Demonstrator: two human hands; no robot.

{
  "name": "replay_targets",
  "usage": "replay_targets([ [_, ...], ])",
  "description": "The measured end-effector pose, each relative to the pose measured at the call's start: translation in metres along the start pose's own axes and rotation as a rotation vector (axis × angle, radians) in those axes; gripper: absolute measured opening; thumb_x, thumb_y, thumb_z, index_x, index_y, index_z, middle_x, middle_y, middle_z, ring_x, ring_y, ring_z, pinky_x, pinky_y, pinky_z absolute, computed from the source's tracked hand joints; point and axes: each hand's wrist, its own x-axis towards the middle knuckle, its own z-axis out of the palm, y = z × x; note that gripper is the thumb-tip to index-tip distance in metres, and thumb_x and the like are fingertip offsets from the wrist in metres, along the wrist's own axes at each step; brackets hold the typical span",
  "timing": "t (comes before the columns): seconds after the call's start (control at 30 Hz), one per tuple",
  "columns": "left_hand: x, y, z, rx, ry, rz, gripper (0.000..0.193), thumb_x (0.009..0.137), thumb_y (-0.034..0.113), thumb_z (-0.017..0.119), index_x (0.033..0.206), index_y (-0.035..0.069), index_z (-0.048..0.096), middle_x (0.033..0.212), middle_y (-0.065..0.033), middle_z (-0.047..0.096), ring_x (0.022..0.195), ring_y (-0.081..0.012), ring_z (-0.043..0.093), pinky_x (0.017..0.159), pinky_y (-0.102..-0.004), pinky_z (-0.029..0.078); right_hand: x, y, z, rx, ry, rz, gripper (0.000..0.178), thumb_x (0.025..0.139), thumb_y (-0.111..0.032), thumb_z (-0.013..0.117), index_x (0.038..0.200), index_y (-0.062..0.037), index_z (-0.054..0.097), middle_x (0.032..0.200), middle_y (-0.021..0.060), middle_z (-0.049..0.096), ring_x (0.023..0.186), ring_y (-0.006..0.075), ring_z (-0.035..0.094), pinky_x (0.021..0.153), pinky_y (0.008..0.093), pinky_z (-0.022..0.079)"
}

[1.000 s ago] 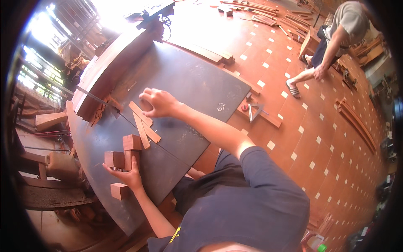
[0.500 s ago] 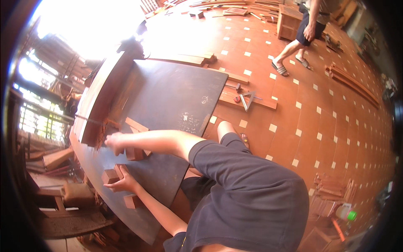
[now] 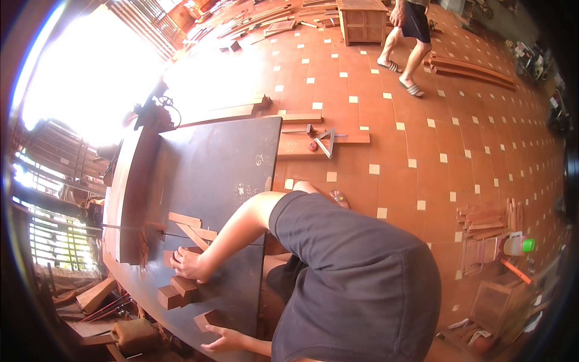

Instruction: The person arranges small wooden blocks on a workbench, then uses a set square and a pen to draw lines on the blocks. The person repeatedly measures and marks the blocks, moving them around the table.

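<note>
My right hand (image 3: 190,264) has its fingers curled over a reddish-brown wooden block (image 3: 168,258) on the dark metal tabletop (image 3: 223,148). Against its far side lie thin wooden strips (image 3: 192,231), crossing one another. Just nearer than this hand, two more blocks (image 3: 170,297) sit side by side. At the table's near end, my left hand (image 3: 224,339) is held low with fingers spread, close by a single block (image 3: 205,320). Whether its fingertips touch that block I cannot tell. A slim blade-like bar (image 3: 136,228) runs across beside a tall wooden beam (image 3: 128,193) on the left.
Beyond the table, boards on the tiled floor carry a metal set square (image 3: 326,143) and a red tape measure (image 3: 313,146). Another person's legs (image 3: 410,51) are by a wooden cabinet (image 3: 362,23). Stacked wood pieces (image 3: 482,218) and a green-capped bottle (image 3: 515,244) are at right.
The view has shifted. My left hand has left the pair of blocks and come to the single block nearer me. My right hand's fingers have come over a block. The other person has stepped.
</note>
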Motion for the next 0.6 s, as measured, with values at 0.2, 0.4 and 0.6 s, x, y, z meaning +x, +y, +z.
replay_targets([
  [0.2,0.006,0.058,-0.018,-0.232,-0.475,-0.320,0.059,0.108,0.044,0.042,0.131,-0.008,0.058,0.127,-0.0298,0.064,0.116,-0.0457,0.060,0.098,-0.0468,0.048,0.006,0.004,0.025,-0.079,0.292,0.069,0.044,0.077,-0.036,0.072,0.110,-0.0059,0.069,0.131,0.0228,0.056,0.112,0.0351,0.059,0.090,0.0548,0.049],
  [0.4,0.022,0.070,-0.001,-0.470,-0.410,-0.306,0.056,0.108,0.042,0.043,0.128,-0.007,0.061,0.125,-0.0252,0.065,0.113,-0.0389,0.063,0.099,-0.0429,0.048,0.017,-0.005,0.043,-0.163,0.494,0.200,0.025,0.089,-0.027,0.058,0.097,-0.0092,0.074,0.124,0.0193,0.061,0.108,0.0309,0.060,0.084,0.0489,0.051],
  [0.6,0.052,0.075,-0.003,-0.599,0.087,-0.131,0.072,0.102,0.036,0.062,0.155,-0.002,0.033,0.120,-0.0192,0.065,0.097,-0.0342,0.065,0.090,-0.0432,0.052,0.009,-0.007,0.013,0.240,0.442,0.075,0.035,0.079,-0.033,0.070,0.101,-0.0067,0.074,0.137,0.0238,0.056,0.133,0.0387,0.048,0.112,0.0608,0.032],
])
